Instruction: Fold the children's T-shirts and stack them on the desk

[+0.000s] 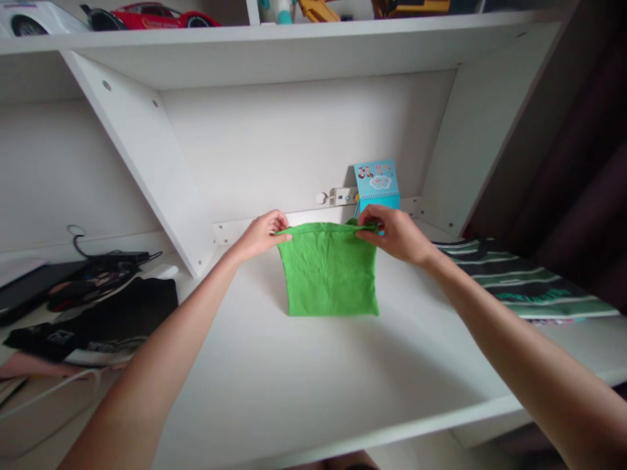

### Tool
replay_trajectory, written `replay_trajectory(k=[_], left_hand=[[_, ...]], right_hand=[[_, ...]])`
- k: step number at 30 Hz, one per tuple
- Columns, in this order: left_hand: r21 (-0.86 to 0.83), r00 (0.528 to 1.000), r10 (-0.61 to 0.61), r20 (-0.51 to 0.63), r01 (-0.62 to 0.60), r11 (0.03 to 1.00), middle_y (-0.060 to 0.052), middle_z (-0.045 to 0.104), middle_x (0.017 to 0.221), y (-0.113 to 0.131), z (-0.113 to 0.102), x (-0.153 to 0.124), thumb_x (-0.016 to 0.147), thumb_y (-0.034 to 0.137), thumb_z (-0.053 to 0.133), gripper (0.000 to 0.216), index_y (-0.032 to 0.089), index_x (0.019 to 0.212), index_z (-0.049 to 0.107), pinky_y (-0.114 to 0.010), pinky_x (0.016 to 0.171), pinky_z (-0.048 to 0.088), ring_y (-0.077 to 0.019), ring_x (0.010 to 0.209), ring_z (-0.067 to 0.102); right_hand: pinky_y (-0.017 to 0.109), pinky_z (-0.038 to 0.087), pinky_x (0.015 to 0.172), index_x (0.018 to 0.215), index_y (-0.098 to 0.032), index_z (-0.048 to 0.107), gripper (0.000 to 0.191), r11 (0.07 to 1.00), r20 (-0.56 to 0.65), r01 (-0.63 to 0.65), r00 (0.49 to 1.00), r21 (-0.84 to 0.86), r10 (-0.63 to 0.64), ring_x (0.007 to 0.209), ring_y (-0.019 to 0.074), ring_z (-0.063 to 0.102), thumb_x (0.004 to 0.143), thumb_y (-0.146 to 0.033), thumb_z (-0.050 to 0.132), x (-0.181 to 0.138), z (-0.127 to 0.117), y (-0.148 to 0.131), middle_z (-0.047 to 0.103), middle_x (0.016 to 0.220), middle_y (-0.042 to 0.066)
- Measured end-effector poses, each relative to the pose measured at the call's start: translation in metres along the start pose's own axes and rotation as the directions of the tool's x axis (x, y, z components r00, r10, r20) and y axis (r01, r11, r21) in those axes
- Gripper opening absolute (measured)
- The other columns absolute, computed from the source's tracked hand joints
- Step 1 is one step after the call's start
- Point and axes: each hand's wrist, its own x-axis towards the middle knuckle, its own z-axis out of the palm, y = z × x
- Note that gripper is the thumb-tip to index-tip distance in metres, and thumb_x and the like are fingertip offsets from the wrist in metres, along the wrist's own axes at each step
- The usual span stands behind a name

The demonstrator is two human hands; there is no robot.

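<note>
A green cloth garment (330, 274), folded into a rough rectangle, is held up by its far edge over the white desk (313, 372). My left hand (264, 234) pinches the far left corner between thumb and fingers. At the far right corner, my right hand (389, 230) grips the bunched edge in the same way. The near edge of the cloth hangs straight and appears to meet the desk. Its exact garment type cannot be made out from this folded shape.
A blue spiral calendar (377, 183) and a power strip (344, 196) stand behind the cloth. Striped folded clothing (519, 274) lies right; black clothing (117, 316) and cables lie left. A shelf (313, 49) with toy cars overhangs the desk, and an upright panel (142, 156) stands left.
</note>
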Motion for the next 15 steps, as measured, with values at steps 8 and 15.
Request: replay_trajectory(k=[8,15], left_hand=[[0.419,0.967,0.065,0.246,-0.167,0.893,-0.003,0.055,0.098,0.016,-0.011,-0.054,0.079,0.019,0.047,0.025,0.021,0.099,0.062,-0.029,0.085,0.042,-0.0165,0.091,0.055],[0.555,0.948,-0.094,0.305,-0.097,0.826,-0.007,0.052,0.12,0.029,0.049,-0.113,0.087,0.017,0.036,0.035,0.02,0.116,0.055,-0.029,0.095,0.038,-0.0185,0.108,0.051]], right_hand=[[0.023,0.046,0.07,0.104,-0.019,0.055,0.02,0.88,0.311,0.418,0.825,0.223,-0.471,0.081,0.0132,0.057,0.089,-0.023,0.043,-0.084,-0.021,-0.104,0.058,0.091,0.005],[0.032,0.04,0.093,0.115,-0.019,0.055,0.031,0.97,0.451,0.18,0.861,0.161,-0.235,0.109,0.0183,0.053,0.091,-0.021,0.036,-0.073,0.028,-0.04,0.057,0.117,0.008]])
